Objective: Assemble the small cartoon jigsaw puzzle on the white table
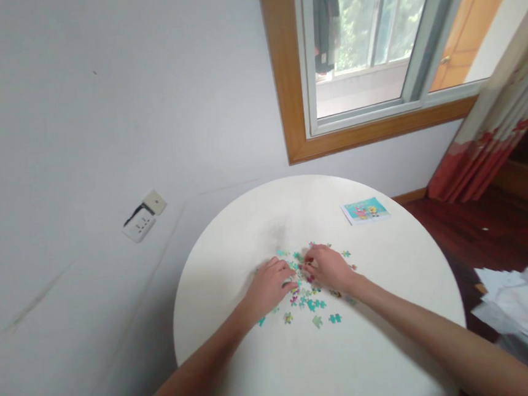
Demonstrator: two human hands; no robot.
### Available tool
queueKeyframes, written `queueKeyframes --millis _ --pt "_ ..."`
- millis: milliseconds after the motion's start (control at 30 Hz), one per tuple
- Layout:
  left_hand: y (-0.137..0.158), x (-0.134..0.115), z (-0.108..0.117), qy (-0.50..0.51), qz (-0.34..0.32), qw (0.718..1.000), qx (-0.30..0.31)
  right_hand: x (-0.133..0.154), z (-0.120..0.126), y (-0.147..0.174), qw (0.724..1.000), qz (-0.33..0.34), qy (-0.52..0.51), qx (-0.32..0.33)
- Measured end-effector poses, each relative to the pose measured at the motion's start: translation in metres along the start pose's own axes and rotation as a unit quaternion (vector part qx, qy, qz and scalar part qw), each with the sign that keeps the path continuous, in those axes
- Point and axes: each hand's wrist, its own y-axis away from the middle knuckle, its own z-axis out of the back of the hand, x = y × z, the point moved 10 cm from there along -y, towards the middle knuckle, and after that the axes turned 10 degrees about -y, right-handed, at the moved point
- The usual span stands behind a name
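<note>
Puzzle pieces (pixel 316 305), mostly teal and pale green with touches of pink and yellow, lie scattered in a loose cluster near the middle of a round white table (pixel 231 250), between and around a person's two bare hands. The left hand (pixel 270 285) reaches in palm down, fingers loosely bent and thumb a little apart from them, at the left edge of the cluster; whether it has hold of a piece cannot be told. Opposite, the right hand (pixel 328 267) curves inward over the pieces, thumb and fingers bent toward one another, its fingertips too small and blurred to show whether a piece is pinched. A few pieces lie apart on the near side, among them a pale green one (pixel 318 321) beside a teal one (pixel 335 318). Beyond the right hand, toward the table's far right edge, rests a flat teal picture card (pixel 365 210) with pink and yellow cartoon figures. Past the table stands a pale wall (pixel 100 126) with a white socket (pixel 139 225) at left and a wood-framed window (pixel 365 35) above. At right, a red-and-white curtain (pixel 495 147) hangs over dark reddish flooring (pixel 438 232), with loose papers (pixel 527 304) piled nearer.
</note>
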Motion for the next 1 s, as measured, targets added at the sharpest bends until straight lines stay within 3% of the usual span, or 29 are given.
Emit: queueKeyframes --millis 100,267,400,500,600,700,767,867,1000 --pt "-0.003 -0.008 -0.005 -0.013 -0.003 1.000 0.014 0.012 -0.019 -0.005 0.999 -0.010 0.021 0.028" --pt "0.001 -0.001 -0.003 -0.002 -0.002 1.000 -0.017 0.010 -0.024 -0.008 0.998 -0.041 0.041 0.030" --pt "0.006 0.040 0.005 0.069 0.085 0.993 -0.038 0.010 -0.027 -0.008 0.998 -0.046 0.031 0.039" --pt "0.015 0.076 0.001 0.101 0.162 0.982 -0.003 0.010 -0.028 -0.008 0.999 -0.041 0.005 0.033" --pt "0.023 0.091 -0.008 0.119 0.186 0.975 0.035 0.006 -0.027 -0.010 0.997 -0.030 -0.063 0.029" --pt "0.025 0.084 -0.006 0.105 0.180 0.978 0.012 -0.012 -0.017 -0.013 0.984 -0.048 -0.167 0.034" --pt "0.021 0.067 -0.002 0.096 0.141 0.985 -0.014 -0.035 0.003 -0.016 0.979 -0.073 -0.191 -0.007" --pt "0.013 0.039 -0.003 0.094 0.073 0.993 -0.016 -0.078 0.045 -0.015 0.982 -0.129 -0.097 -0.094" --pt "0.005 0.027 -0.012 0.078 0.058 0.995 0.008 -0.115 0.066 -0.008 0.980 -0.184 -0.012 -0.080"
